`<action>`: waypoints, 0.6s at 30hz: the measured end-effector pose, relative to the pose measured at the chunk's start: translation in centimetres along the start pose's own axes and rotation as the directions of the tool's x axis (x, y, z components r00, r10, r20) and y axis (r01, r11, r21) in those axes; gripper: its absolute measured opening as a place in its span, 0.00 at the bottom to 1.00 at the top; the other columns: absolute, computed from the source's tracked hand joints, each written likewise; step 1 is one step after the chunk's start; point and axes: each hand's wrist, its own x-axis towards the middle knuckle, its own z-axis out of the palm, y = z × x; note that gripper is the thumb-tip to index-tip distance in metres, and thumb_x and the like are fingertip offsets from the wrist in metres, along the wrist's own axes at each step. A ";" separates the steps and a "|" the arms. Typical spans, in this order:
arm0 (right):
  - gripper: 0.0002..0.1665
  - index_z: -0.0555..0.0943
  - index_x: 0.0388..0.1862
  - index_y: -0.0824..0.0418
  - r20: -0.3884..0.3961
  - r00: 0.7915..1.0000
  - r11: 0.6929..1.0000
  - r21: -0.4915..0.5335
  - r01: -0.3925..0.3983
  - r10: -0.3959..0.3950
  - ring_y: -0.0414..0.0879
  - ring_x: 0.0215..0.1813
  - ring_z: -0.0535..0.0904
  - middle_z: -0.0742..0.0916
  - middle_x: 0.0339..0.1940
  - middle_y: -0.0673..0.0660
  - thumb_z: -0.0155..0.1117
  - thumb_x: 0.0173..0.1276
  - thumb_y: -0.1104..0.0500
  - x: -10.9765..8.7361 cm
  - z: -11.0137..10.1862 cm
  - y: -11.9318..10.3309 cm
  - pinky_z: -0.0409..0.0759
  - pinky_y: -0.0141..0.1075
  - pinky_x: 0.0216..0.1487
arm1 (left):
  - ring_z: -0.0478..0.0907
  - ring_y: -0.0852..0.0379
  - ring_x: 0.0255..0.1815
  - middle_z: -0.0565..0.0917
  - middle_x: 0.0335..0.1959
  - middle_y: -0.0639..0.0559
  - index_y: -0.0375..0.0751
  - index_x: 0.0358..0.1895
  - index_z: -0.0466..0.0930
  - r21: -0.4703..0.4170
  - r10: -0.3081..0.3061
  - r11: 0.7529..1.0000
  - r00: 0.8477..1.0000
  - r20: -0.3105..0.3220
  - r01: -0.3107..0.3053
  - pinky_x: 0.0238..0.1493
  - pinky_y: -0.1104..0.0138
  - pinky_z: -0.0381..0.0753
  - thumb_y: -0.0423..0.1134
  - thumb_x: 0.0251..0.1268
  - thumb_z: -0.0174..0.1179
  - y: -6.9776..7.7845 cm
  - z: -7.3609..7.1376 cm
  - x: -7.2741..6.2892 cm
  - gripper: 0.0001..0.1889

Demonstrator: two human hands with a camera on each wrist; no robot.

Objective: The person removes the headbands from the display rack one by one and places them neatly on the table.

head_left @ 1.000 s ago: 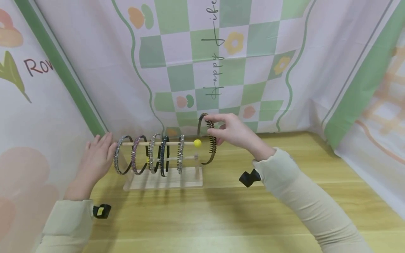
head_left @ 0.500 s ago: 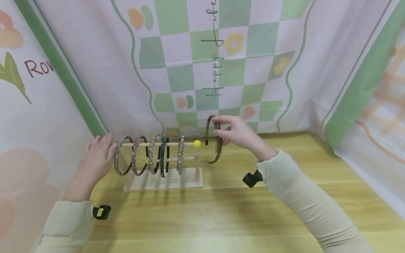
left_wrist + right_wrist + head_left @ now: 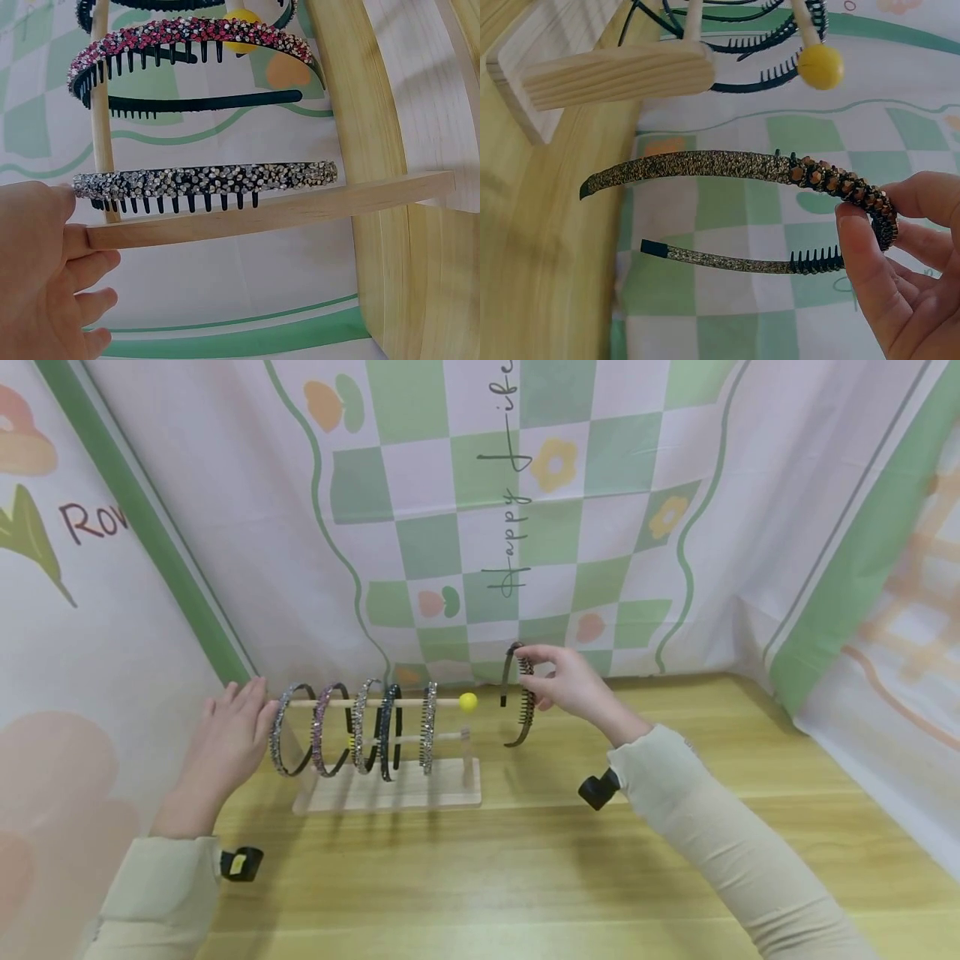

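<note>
My right hand (image 3: pixel 566 685) pinches a brown beaded headband (image 3: pixel 840 184) at its curved top, between thumb and fingers. The headband hangs upright, its two ends free, to the right of the wooden stand (image 3: pixel 457 777). Comb teeth line its inner side. My left hand (image 3: pixel 228 735) touches the top of the stand's left post (image 3: pixel 262 216), fingers extended in the head view. Close by, a silver rhinestone headband (image 3: pixel 210 180) hangs on the rod (image 3: pixel 446 702). Further along are a pink headband (image 3: pixel 187 37), a dark blue one (image 3: pixel 386 735) and more silver ones.
A yellow ball (image 3: pixel 468 702) caps the rod's right end. Beneath it runs a second, lower rod (image 3: pixel 450 735). The stand's base sits on the wood-grain table (image 3: pixel 480 877), near the printed cloth (image 3: pixel 555 410) behind. Cloth also hangs on the left and right.
My right hand has carried the brown headband to the right and slightly down, away from the yellow ball. My left hand and the stand have stayed in place.
</note>
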 end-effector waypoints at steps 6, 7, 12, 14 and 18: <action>0.28 0.66 0.66 0.61 -0.002 0.999 0.999 0.015 -0.040 0.040 0.53 0.31 0.81 0.70 0.62 0.65 0.57 0.68 0.61 0.4 0.4 1.2 0.82 0.38 0.29 | 0.41 0.28 0.67 0.52 0.66 0.25 0.24 0.68 0.47 0.000 0.005 1.000 1.000 -0.008 -0.005 0.65 0.43 0.30 0.48 0.76 0.27 0.0 0.1 0.1 0.31; 0.28 0.66 0.66 0.62 -0.003 0.999 0.999 0.020 -0.043 0.043 0.53 0.31 0.81 0.70 0.62 0.66 0.57 0.68 0.62 0.5 0.5 1.4 0.82 0.38 0.29 | 0.41 0.27 0.67 0.52 0.66 0.25 0.24 0.68 0.47 0.000 0.006 1.000 1.000 -0.010 -0.006 0.65 0.43 0.30 0.48 0.76 0.27 0.0 0.1 0.0 0.31; 0.27 0.66 0.65 0.64 -0.015 0.999 0.998 0.043 -0.046 0.047 0.55 0.31 0.81 0.70 0.61 0.68 0.56 0.67 0.63 0.8 0.8 2.7 0.83 0.40 0.31 | 0.41 0.27 0.67 0.51 0.66 0.25 0.24 0.68 0.46 -0.003 0.005 1.000 1.000 -0.007 -0.005 0.65 0.43 0.30 0.48 0.76 0.27 -0.1 0.1 0.0 0.31; 0.27 0.67 0.65 0.64 -0.024 0.998 0.998 0.041 -0.048 0.049 0.57 0.31 0.81 0.70 0.61 0.69 0.56 0.67 0.64 0.8 0.9 3.2 0.83 0.42 0.32 | 0.41 0.28 0.67 0.51 0.66 0.25 0.24 0.68 0.46 -0.002 0.004 1.000 1.000 -0.006 -0.004 0.65 0.43 0.30 0.48 0.76 0.27 -0.1 0.1 0.1 0.31; 0.27 0.67 0.65 0.64 -0.036 0.998 0.998 0.025 -0.051 0.052 0.58 0.29 0.81 0.69 0.63 0.70 0.56 0.66 0.64 0.9 1.0 4.2 0.83 0.45 0.33 | 0.41 0.28 0.67 0.52 0.66 0.25 0.24 0.68 0.46 0.001 0.005 1.000 1.000 -0.008 -0.005 0.65 0.43 0.31 0.48 0.76 0.27 0.0 0.1 0.1 0.31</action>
